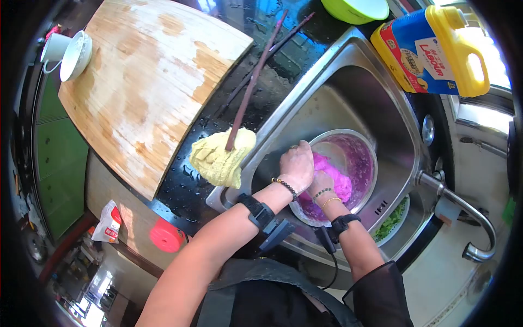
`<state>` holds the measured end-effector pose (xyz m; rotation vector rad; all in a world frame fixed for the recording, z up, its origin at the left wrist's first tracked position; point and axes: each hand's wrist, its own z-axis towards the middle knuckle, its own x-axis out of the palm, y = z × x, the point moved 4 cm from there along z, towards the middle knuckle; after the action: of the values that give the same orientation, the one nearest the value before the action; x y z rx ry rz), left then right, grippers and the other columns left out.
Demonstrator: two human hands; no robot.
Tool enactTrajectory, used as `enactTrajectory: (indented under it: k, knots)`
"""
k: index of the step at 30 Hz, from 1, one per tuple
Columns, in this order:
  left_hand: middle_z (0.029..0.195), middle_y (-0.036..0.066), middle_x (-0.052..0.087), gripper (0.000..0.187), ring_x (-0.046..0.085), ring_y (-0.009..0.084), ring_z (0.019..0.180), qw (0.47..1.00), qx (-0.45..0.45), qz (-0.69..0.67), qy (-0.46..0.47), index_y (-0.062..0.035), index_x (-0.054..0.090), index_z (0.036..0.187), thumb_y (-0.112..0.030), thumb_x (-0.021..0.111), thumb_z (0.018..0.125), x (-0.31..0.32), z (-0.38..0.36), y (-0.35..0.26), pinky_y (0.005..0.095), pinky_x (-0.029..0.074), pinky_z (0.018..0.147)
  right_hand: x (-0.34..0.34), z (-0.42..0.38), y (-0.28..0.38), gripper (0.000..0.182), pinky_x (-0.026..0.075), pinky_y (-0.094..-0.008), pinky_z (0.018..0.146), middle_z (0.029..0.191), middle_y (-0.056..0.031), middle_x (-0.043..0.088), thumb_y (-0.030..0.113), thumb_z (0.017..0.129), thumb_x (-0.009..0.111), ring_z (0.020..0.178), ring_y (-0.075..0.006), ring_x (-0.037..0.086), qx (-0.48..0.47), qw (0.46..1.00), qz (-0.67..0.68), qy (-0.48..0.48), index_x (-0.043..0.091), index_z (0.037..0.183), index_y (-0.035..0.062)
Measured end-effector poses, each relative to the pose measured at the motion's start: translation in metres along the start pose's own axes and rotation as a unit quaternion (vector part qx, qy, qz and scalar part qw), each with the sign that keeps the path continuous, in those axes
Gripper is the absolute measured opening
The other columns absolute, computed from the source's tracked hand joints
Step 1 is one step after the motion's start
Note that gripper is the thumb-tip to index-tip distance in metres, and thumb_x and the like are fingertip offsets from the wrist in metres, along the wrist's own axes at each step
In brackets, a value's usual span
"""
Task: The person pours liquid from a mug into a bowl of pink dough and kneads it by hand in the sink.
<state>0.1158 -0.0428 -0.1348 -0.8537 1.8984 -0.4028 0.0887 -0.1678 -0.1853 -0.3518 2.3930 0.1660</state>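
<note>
A metal bowl [370,163] with pink smears on its inner wall sits tilted in the sink. Bright pink dough [341,184] lies inside it. My left hand [297,165] is closed at the bowl's left rim, its fingers curled and what they hold hidden. Lower and to the right, my right hand [321,184] presses into the dough, which covers its fingers. Outside the sink's left edge rests a pale yellow dough lump [220,158], with dark chopsticks [250,87] at it.
A floured wooden board [147,82] lies at the left with a white bowl [76,56] on its edge. The sink [332,92] has a faucet [457,201] at right. A yellow jug [430,52] and green bowl [357,8] stand behind; greens [389,222] lie in the smaller basin.
</note>
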Motion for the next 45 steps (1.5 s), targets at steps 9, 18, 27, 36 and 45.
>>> enactTrajectory:
  k: [9,18,27,36,45]
  knots:
    - [0.077,0.025,0.059,0.018,0.060,0.0371,0.076,1.000,0.017,0.020,-0.005,0.0036,0.048,0.084,-0.005,0.053,0.069,-0.007,-0.002,-0.005,0.0430,0.049,0.068,-0.013,0.008,0.001,0.018,0.050,-0.0397,0.066,0.080,-0.0172,0.063,0.016,0.073,0.051,0.076,-0.0302,0.062,0.033,0.997,0.037,-0.053,0.066,0.076,0.0057]
    - [0.076,0.025,0.059,0.018,0.060,0.0364,0.077,0.999,0.029,0.019,-0.012,0.0044,0.049,0.083,-0.006,0.053,0.068,-0.005,-0.001,-0.002,0.0422,0.049,0.069,-0.072,-0.059,-0.040,0.032,0.046,-0.0437,0.070,0.084,-0.0207,0.059,0.020,0.075,0.059,0.079,-0.0363,0.058,-0.193,0.945,0.186,-0.186,0.053,0.102,0.0034]
    - [0.076,0.024,0.060,0.021,0.060,0.0364,0.076,0.999,0.029,0.018,-0.019,0.0048,0.050,0.084,-0.004,0.052,0.065,0.000,-0.001,-0.002,0.0413,0.049,0.069,-0.040,0.028,0.013,0.040,0.039,-0.0439,0.087,0.104,-0.0128,0.058,0.028,0.063,0.063,0.100,-0.0277,0.054,-0.087,0.993,-0.065,0.034,0.059,0.098,0.0104]
    - [0.077,0.023,0.060,0.021,0.061,0.0347,0.077,0.999,0.033,0.024,0.000,0.0044,0.051,0.085,-0.006,0.053,0.067,-0.002,0.001,-0.003,0.0403,0.050,0.069,-0.061,-0.087,-0.021,0.019,0.034,-0.0401,0.068,0.075,-0.0094,0.054,0.024,0.060,0.064,0.078,-0.0270,0.049,-0.308,0.926,0.011,-0.219,0.059,0.073,0.0120]
    - [0.079,0.017,0.062,0.015,0.062,0.0292,0.077,0.998,0.038,0.051,0.002,-0.0001,0.053,0.085,-0.009,0.047,0.074,0.000,0.000,-0.002,0.0382,0.051,0.067,-0.037,-0.107,-0.063,0.037,0.046,-0.0383,0.069,0.057,-0.0111,0.056,0.044,0.062,0.066,0.060,-0.0282,0.058,-0.166,0.977,0.034,-0.133,0.062,0.057,0.0084]
